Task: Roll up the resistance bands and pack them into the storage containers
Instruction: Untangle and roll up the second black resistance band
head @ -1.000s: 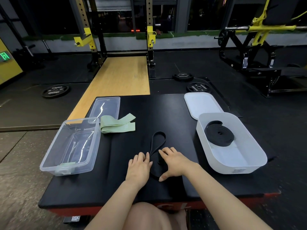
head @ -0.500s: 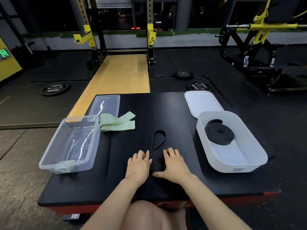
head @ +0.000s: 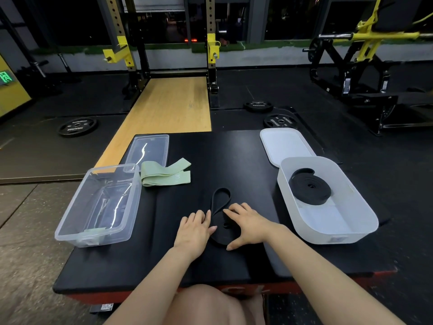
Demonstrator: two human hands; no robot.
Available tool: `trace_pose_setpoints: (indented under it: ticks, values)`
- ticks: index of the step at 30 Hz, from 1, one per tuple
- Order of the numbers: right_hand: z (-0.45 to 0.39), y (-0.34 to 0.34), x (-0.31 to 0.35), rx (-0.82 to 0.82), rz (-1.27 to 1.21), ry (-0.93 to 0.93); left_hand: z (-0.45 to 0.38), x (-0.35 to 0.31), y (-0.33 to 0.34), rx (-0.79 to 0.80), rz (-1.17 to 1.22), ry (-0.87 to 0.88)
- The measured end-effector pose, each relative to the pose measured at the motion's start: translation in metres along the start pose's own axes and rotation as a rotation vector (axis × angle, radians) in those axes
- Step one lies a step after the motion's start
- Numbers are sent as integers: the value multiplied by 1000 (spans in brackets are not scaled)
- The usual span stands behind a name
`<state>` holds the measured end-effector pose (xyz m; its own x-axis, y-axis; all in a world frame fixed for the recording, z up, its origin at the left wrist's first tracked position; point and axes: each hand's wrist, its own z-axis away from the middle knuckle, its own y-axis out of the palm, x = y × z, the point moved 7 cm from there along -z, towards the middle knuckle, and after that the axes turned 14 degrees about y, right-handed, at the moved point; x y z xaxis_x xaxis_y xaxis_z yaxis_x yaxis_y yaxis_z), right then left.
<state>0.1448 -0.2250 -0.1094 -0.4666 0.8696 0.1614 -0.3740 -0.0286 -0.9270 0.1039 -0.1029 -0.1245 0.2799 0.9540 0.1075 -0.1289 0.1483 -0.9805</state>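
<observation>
Gym flooring with weight plates (head: pixel 77 126) and a yellow rack (head: pixel 121 50) fills the upper frame behind a black padded worktop (head: pixel 145 259). At right of centre sits a white container (head: pixel 351 228) holding a coiled black band (head: pixel 309 189), its white lid (head: pixel 287 144) just behind. At left stands a clear container (head: pixel 70 231), its clear lid (head: pixel 150 150) beyond, with a folded green band (head: pixel 165 175) beside it. At lower centre, the left hand (head: pixel 193 229) and right hand (head: pixel 249 225) press flat, fingers straight, on a partly rolled black resistance band (head: pixel 220 200).
</observation>
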Motion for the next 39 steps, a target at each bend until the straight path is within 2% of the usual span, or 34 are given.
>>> trace_pose_setpoints:
  ticks: [5,9,17,21,31,39]
  values:
    - [-5,-1,-2,38,30,-15,-1,-2,-3,4,-69,19]
    - [-3,3,-1,13,49,23,2,-4,0,-8,-31,-2]
    - [20,13,-3,-196,-79,272,0,-3,11,50,105,10]
    - [20,13,6,-282,-128,295,-3,-3,14,59,187,34]
    - [6,9,5,-129,-126,120,-4,0,14,66,379,97]
    - [0,2,6,7,-63,-33,-2,7,13,98,352,181]
